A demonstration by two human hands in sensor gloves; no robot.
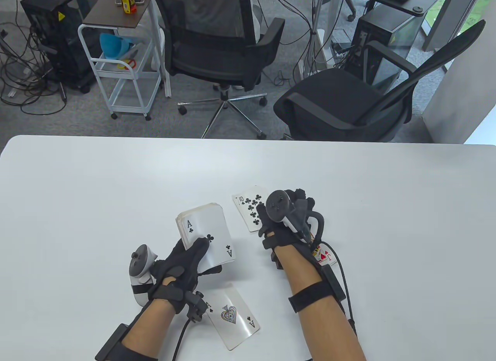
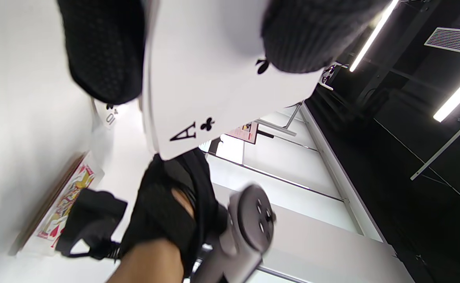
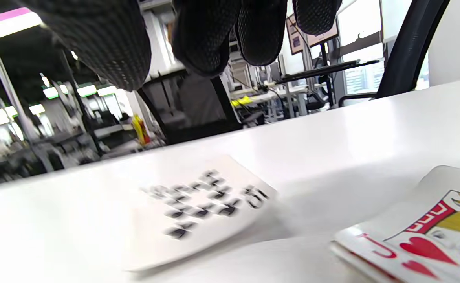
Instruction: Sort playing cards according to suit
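We note the left hand gripping the deck, ace of clubs up; ten of clubs lies at 2 o'clock, under the right hand, whose fingers hang loosely, nearer.

Counter: plain white, glossy. Left hand and right hand: black knit gloves; the tracker on the left hand is white and grey, the tracker on the right dark grey. Deck in the left hand: white faces, top card an ace of clubs with black pips. Ten of clubs, partly under the right hand: black pips on white. Ace of spades, near the left wrist: white, black corner marks, one large ornate patterned spade. Jack of hearts, by the right wrist: red hearts and lettering, yellow figure, white ground
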